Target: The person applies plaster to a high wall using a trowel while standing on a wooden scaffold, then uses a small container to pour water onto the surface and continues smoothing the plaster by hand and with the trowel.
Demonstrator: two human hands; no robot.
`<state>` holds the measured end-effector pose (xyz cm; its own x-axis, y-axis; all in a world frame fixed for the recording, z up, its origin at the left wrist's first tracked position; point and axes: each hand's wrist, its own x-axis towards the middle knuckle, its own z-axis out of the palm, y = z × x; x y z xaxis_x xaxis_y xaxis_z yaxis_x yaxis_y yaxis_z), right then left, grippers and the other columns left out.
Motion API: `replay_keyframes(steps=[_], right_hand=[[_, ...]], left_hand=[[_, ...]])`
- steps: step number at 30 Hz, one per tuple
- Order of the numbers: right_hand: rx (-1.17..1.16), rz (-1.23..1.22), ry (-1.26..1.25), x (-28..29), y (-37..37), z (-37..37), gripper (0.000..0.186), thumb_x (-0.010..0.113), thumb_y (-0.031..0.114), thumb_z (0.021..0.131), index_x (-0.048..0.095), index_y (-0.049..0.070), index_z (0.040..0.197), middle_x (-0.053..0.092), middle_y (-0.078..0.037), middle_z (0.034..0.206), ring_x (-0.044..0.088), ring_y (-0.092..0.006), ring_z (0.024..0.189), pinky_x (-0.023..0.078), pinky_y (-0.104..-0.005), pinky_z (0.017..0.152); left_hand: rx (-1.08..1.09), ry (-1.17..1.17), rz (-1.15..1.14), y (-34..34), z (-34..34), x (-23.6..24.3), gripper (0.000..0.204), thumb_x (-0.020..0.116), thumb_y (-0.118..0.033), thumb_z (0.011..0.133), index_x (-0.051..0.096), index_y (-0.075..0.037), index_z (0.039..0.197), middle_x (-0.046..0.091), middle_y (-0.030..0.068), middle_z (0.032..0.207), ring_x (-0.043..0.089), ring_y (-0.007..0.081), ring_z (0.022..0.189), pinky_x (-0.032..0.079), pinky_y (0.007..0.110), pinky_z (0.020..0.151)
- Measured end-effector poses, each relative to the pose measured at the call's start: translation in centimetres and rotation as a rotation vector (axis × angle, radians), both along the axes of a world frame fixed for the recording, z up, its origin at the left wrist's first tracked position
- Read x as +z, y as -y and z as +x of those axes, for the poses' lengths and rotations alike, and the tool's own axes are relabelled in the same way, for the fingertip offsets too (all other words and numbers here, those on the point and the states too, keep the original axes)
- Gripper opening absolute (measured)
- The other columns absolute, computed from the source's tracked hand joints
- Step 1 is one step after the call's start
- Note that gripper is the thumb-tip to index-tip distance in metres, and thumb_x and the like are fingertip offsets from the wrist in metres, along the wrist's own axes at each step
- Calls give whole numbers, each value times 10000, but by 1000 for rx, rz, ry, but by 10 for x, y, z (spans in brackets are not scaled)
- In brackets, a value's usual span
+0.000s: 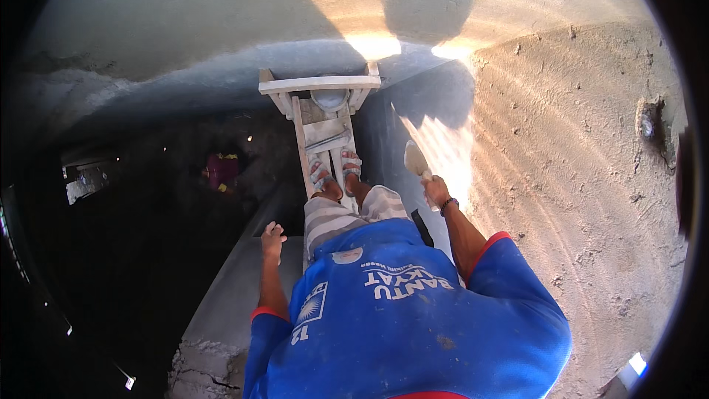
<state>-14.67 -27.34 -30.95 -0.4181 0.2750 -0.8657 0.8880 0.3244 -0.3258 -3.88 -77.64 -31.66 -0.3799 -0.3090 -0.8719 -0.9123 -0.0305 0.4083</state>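
Note:
A trowel (pixel 416 158) with a pale, rounded blade points away from me, close to the smooth wall on my right. My right hand (pixel 436 192) is closed around its handle. On the other side, my left hand (pixel 273 241) hangs over the dark drop with loosely bent fingers and nothing visible in it. Both my feet, in sandals, stand on a narrow, plaster-stained wooden scaffold (pixel 300 137). Beyond my toes, a round grey bowl (pixel 329 99) sits at the scaffold's far end, partly behind the crossbar. A bar-like piece (pixel 327 142) lies across the boards before my feet.
A rough plastered wall (pixel 550 155) rises on the right, with a hole (pixel 651 127) in it. Grey wall surface (pixel 199 7) curves across ahead. Far below on the left, in deep shade, is another person (pixel 223 171) in dark red and yellow. A grey ledge (pixel 233 288) lies at lower left.

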Motion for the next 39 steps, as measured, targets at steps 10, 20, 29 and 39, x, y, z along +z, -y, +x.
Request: replay_keyframes(steps=[10, 20, 29, 39], right_hand=[[79, 30, -299, 11, 27, -22, 157, 569, 126, 846, 500, 12, 930, 537, -80, 606, 531, -173, 460, 440, -313, 423], [221, -87, -105, -5, 44, -52, 280, 594, 165, 824, 535, 11, 1050, 608, -140, 701, 576, -215, 508, 471, -356, 477], [837, 130, -269, -175, 115, -142, 379, 612, 208, 805, 513, 47, 1133, 647, -267, 960, 610, -449, 938, 487, -498, 800], [1078, 573, -493, -447, 193, -309, 268, 594, 180, 805, 669, 16, 1003, 674, -231, 959, 646, -414, 927, 507, -466, 854]], left_hand=[[0, -80, -60, 17, -28, -8, 489, 531, -247, 922, 452, -45, 1361, 647, 81, 1082, 627, 145, 732, 409, 244, 593], [107, -51, -87, 21, -3, -5, 495, 559, -215, 921, 458, 12, 1350, 617, 136, 1158, 629, 196, 878, 499, 300, 803], [149, -16, -53, 27, 48, -117, 492, 539, -211, 934, 436, 5, 1364, 620, 86, 1087, 623, 185, 881, 503, 309, 786], [349, -24, -156, 53, 153, -292, 420, 580, -220, 926, 519, -9, 1284, 600, 93, 984, 587, 148, 823, 497, 244, 702]])
